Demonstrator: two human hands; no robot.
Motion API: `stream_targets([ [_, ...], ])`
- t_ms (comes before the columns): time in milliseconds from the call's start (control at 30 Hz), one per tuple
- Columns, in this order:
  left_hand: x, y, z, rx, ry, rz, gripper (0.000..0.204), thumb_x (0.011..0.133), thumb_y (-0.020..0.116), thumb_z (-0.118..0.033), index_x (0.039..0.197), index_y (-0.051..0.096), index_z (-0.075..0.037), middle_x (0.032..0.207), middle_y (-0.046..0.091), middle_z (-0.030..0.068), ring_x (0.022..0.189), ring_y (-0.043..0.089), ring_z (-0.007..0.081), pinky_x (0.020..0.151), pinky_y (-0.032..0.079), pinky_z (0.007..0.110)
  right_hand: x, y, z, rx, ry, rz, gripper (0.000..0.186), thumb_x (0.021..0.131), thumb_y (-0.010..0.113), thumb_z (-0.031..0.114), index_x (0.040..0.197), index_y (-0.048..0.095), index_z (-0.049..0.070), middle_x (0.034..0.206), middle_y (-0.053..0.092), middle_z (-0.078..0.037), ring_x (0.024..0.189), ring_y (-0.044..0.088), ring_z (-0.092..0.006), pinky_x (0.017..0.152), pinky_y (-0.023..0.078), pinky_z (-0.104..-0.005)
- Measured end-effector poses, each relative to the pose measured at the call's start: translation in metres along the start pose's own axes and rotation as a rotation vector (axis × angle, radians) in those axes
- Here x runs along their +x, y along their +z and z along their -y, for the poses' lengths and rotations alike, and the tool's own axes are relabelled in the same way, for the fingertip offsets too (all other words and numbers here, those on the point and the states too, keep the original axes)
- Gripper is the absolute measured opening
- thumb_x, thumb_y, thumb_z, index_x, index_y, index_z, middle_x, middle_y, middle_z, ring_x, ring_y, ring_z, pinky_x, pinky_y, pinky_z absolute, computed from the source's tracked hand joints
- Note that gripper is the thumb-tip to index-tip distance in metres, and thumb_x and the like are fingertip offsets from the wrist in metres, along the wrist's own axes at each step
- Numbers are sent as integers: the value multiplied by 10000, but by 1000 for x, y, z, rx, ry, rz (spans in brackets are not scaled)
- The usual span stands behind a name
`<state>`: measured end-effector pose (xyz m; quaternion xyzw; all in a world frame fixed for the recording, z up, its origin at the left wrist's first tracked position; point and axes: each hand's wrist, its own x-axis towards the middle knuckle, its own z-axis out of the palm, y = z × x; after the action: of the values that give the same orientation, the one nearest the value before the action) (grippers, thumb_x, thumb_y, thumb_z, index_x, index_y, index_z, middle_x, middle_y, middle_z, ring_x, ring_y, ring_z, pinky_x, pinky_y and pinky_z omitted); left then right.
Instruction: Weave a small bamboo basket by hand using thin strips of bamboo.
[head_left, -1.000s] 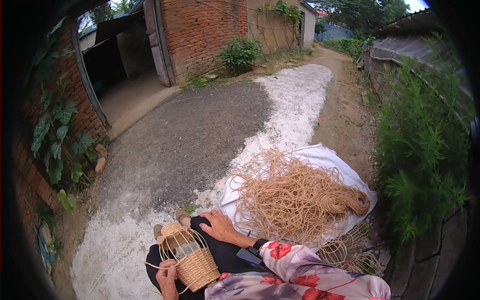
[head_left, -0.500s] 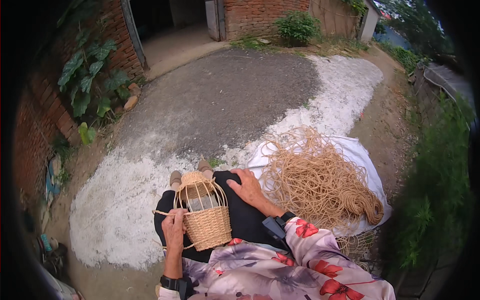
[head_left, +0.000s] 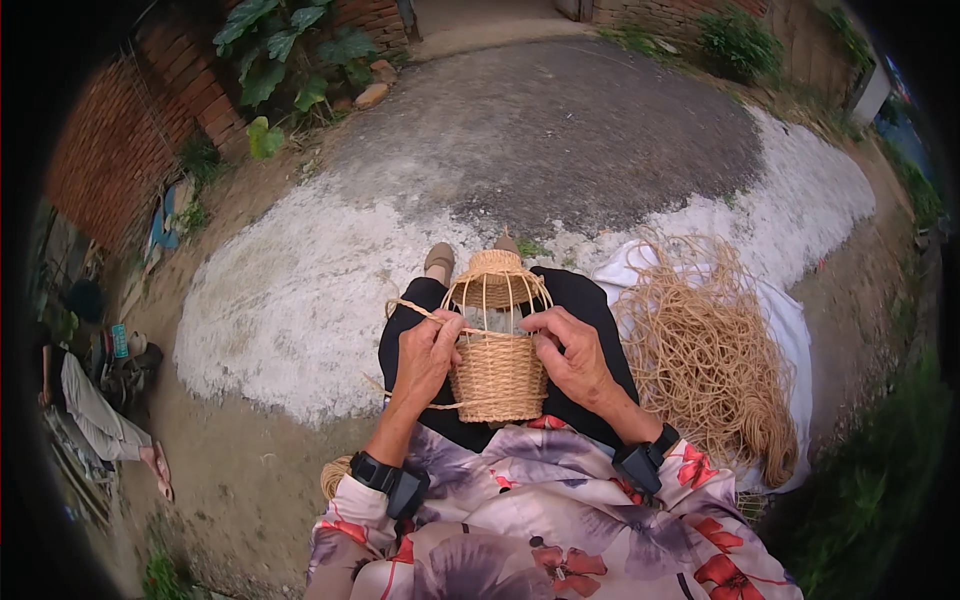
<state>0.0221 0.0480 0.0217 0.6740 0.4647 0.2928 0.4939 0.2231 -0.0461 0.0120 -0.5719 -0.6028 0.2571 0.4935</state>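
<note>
Floral sleeves [head_left: 520, 510], pale lilac with red blooms; a black strap-on device on each wrist [head_left: 385, 478], just above the cuffs. Black trousers [head_left: 590, 300], tan shoes [head_left: 440, 262] beyond them.

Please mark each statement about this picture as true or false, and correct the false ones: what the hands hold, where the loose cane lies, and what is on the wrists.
1. Both hands hold the woven basket on the lap. True: the left hand grips its left side and the right hand its right side.
2. The basket is woven all the way to the top. False: the lower part is closely woven, but above it only bare upright ribs rise to a small woven cap.
3. The pile of loose cane lies to the person's left. False: it lies to the right, on a white cloth.
4. Each wrist carries a black band. True.
5. The ground ahead is covered with grass. False: it is grey and white paving.
</note>
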Motion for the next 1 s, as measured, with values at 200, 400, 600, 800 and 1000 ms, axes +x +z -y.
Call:
stream_targets([
  [200, 30, 9, -7, 293, 539, -231, 146, 845, 698, -126, 862, 681, 18, 750, 664, 140, 645, 644, 266, 601, 500, 344, -4, 15, 7, -382, -293, 47, 382, 787, 603, 14, 1168, 580, 17, 955, 554, -142, 902, 548, -316, 786, 477, -399],
  [400, 50, 24, -17, 700, 489, -36, 157, 848, 680, -230, 928, 718, -100, 787, 687, 136, 700, 665, 320, 611, 513, 387, 4, 17, 12, -495, -226, 92, 385, 794, 660, 146, 1153, 594, 24, 906, 529, -125, 882, 544, -301, 756, 476, -395],
  [600, 41, 16, -27, 424, 257, 153, 307, 824, 668, -129, 1130, 647, -148, 679, 653, 100, 625, 659, 227, 602, 503, 343, 14, 12, 9, -365, -102, 205, 277, 806, 622, 150, 1071, 665, 80, 873, 537, -103, 891, 562, -281, 756, 480, -402],
  [800, 10, -2, -16, 389, 152, -154, 211, 818, 621, -114, 1019, 642, -56, 660, 643, 129, 621, 653, 304, 604, 511, 385, 20, 9, 3, -108, -13, 120, 232, 803, 612, 122, 1027, 654, 74, 890, 576, -117, 812, 601, -313, 706, 489, -420],
  [1000, 8, -29, 43, 328, 54, -195, 137, 842, 654, -157, 818, 663, -23, 604, 634, 80, 531, 619, 185, 544, 501, 339, 48, 23, 1, -490, 20, -71, 311, 758, 653, 112, 1021, 501, 44, 869, 609, -165, 796, 634, -361, 721, 492, -463],
])
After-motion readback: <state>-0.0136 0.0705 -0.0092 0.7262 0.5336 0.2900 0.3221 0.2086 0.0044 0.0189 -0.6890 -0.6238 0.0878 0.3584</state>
